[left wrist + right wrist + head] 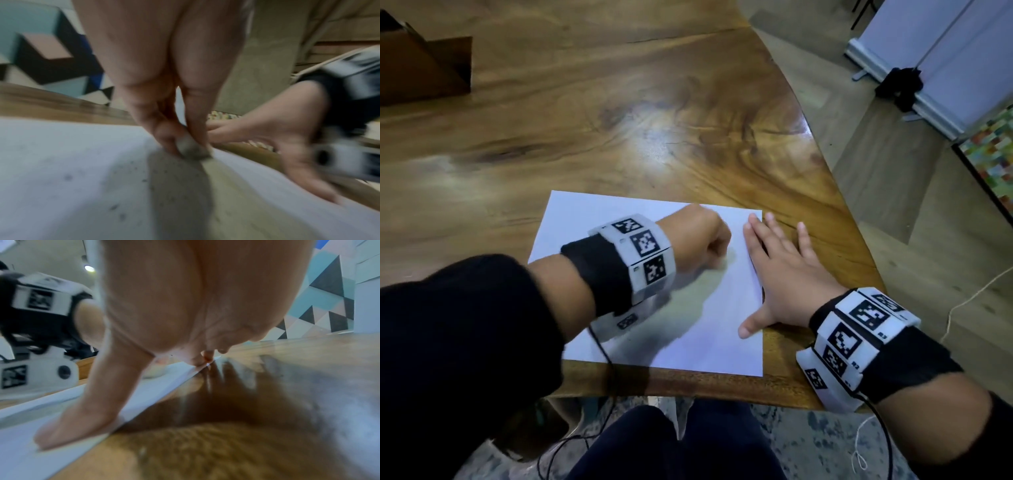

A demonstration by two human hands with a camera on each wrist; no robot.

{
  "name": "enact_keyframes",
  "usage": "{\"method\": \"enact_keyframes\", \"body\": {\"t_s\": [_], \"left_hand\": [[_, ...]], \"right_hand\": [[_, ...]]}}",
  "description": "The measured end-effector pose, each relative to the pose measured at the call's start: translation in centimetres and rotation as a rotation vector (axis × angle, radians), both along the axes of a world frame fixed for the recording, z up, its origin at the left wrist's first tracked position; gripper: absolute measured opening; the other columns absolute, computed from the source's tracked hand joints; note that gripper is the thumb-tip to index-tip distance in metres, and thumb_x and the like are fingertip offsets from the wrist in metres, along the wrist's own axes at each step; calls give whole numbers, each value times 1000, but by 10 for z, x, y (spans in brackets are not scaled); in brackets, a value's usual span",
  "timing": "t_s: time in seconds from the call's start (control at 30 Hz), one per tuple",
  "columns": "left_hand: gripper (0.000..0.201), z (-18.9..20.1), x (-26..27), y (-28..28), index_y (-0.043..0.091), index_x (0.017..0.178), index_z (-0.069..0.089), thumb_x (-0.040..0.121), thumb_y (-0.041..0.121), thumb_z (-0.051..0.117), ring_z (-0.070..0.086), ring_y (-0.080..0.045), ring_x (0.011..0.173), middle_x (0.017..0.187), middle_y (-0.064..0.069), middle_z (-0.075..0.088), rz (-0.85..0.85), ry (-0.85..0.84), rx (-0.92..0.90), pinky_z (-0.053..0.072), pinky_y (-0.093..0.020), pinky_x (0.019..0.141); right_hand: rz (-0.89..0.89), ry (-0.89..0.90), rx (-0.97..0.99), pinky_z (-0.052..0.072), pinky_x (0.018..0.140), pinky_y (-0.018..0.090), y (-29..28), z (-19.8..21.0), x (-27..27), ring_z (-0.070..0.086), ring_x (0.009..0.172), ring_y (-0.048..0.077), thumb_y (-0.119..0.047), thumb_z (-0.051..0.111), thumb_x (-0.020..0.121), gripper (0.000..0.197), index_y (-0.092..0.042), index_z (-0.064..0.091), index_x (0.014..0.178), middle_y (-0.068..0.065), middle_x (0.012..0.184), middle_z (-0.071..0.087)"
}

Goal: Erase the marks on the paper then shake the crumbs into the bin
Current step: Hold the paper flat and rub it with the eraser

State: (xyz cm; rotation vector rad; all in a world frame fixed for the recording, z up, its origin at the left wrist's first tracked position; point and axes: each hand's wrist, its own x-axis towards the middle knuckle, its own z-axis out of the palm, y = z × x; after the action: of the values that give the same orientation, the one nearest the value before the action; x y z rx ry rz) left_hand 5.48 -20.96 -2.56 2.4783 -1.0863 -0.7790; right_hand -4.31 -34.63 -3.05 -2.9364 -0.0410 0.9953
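Paper: white rectangular paper sheet (681,329) lies flat on the glossy brown wooden table (619,113), at the near right corner, its near edge just shy of the table edge. Left hand (702,236) is fisted over the sheet's upper middle; the left wrist view shows its fingers pinching a small grey, smudged eraser (191,148) with the tip down on the paper. Dark eraser crumbs (131,164) are scattered on the sheet left of the eraser. That view is motion-blurred, so no marks can be made out. Right hand (784,274) lies flat, fingers straight and spread, straddling the sheet's right edge: thumb and index finger press on the paper, the other fingers rest on bare wood. It grasps nothing. Both wrists carry white bands with black square tags over black sleeves. Brown cardboard box (421,68) sits at the far left of the table, well apart from the sheet.
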Motion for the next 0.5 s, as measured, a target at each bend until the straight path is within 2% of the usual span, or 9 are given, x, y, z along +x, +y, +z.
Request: {"method": "enact_keyframes", "body": {"t_s": [0.07,0.1,0.2,0.3,0.37,0.4,0.5], "left_hand": [[11,2,-4,6,13,84,68,73,16,69,55,-17,78,80,0,62,-129,44,98,44,-24,73],[12,3,-3,5,13,85,68,74,16,69,54,-16,78,79,1,61,-134,32,97,42,-23,71],[11,7,10,-9,8,87,65,77,13,65,46,-16,75,77,2,53,-18,-102,6,25,-20,55],[11,5,16,-19,5,89,62,80,12,62,44,-18,76,79,0,50,24,-188,-13,28,-23,55],[6,2,9,-10,11,76,57,81,13,61,45,-22,73,70,1,48,-40,-151,-24,27,-22,54],[13,1,5,-3,15,70,52,80,14,61,46,-22,71,64,3,46,-79,-115,-7,29,-24,58],[17,3,0,11,21,69,52,78,13,65,46,-18,67,58,11,46,-187,2,121,31,-22,58]], "right_hand": [[5,-1,1,-22,111,51,0,1,0,-38,136,19,-75,70,51,150,-9,-27,144,2,152,-35],[7,1,-1,-22,111,51,0,1,0,-38,136,19,-75,70,51,149,-9,-27,144,3,151,-35],[8,13,-8,-21,111,51,1,2,0,-38,135,20,-75,69,52,149,-9,-29,143,3,151,-36],[9,19,-19,-21,111,51,0,2,1,-38,135,20,-76,69,52,149,-9,-29,143,3,151,-37],[11,17,-23,-21,111,51,0,2,0,-38,135,20,-76,68,52,149,-9,-29,143,3,151,-36],[14,10,-26,-21,111,51,0,2,1,-38,136,20,-77,68,51,149,-9,-28,144,3,151,-35],[23,1,-32,-21,111,51,1,2,0,-38,136,20,-77,68,51,149,-8,-26,144,3,152,-34]]}}
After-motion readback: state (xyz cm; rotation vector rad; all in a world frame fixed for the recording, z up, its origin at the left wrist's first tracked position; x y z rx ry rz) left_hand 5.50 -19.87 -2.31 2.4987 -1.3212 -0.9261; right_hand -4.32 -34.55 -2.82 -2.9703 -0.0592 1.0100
